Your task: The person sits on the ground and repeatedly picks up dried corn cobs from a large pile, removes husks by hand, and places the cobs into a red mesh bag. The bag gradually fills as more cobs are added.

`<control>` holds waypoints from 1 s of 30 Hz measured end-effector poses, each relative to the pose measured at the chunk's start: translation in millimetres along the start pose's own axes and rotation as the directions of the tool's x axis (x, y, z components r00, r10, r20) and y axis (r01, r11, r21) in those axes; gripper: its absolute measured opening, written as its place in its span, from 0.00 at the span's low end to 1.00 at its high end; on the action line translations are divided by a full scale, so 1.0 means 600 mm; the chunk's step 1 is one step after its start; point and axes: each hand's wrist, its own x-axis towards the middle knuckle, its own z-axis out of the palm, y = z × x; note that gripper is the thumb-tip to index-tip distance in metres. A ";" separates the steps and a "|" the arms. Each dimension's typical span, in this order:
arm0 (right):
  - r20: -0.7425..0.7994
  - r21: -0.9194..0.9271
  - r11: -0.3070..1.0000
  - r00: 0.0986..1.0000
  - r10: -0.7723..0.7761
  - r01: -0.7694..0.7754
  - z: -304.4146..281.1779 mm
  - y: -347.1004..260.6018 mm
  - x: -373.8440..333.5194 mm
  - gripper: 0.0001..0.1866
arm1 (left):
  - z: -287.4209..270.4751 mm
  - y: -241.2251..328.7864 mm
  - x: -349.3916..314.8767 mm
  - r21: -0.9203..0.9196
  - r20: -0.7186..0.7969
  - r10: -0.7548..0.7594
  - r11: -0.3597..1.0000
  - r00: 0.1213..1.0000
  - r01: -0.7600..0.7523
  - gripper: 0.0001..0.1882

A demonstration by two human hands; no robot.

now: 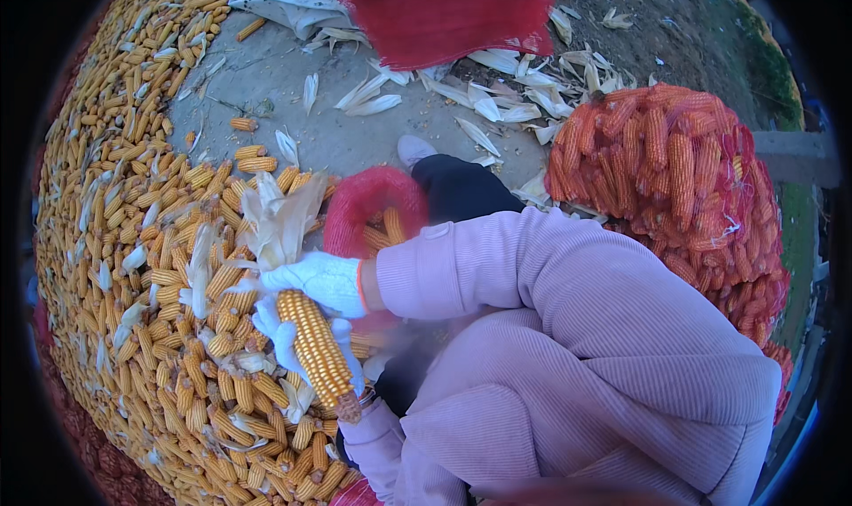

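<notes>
A worker's gloved left hand (282,341) grips a bare yellow corn cob (315,342), its fingers wrapped around the underside, just to the near left of an open red sack (362,202). The right hand (324,281) bends over the cob's far end, beside a pale husk (277,222) left of the sack; whether its fingers pinch the husk cannot be told. Kernels look slick against knit gloves, so a loosened left grip could let the cob slide back onto the corn pile (133,311) spreading left of the sack. Dry husk so near the sack's mouth could drop in among the cobs inside if it tears free. A dark trouser leg (461,186) stands close against the sack's right side; a shifted knee could tip it or fold its rolled rim. Farther right of the sack bulges a filled net bag (679,155).
</notes>
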 end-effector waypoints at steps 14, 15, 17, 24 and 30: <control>-0.015 -0.800 0.583 0.966 -0.259 0.144 0.015 -0.038 -0.011 0.26 | 0.014 0.028 -0.004 -0.126 0.300 -0.793 0.517 0.530 0.846 0.35; 0.031 -0.693 0.688 0.962 -0.271 0.216 0.015 -0.036 -0.010 0.25 | 0.012 0.029 -0.005 -0.129 0.251 -0.792 0.542 0.556 0.830 0.33; 0.017 -0.553 0.812 0.977 -0.211 0.185 0.011 -0.041 -0.010 0.23 | 0.002 0.030 0.000 -0.044 0.241 -0.784 0.580 0.572 0.813 0.27; -0.072 -0.266 0.964 0.996 -0.047 0.026 0.008 -0.057 -0.018 0.18 | -0.010 0.028 0.010 -0.051 0.344 -0.746 0.591 0.570 0.805 0.39; 0.034 -0.167 0.984 0.998 -0.054 0.059 0.026 -0.056 -0.033 0.21 | 0.005 0.015 -0.016 -0.329 0.364 -0.693 0.529 0.622 0.782 0.44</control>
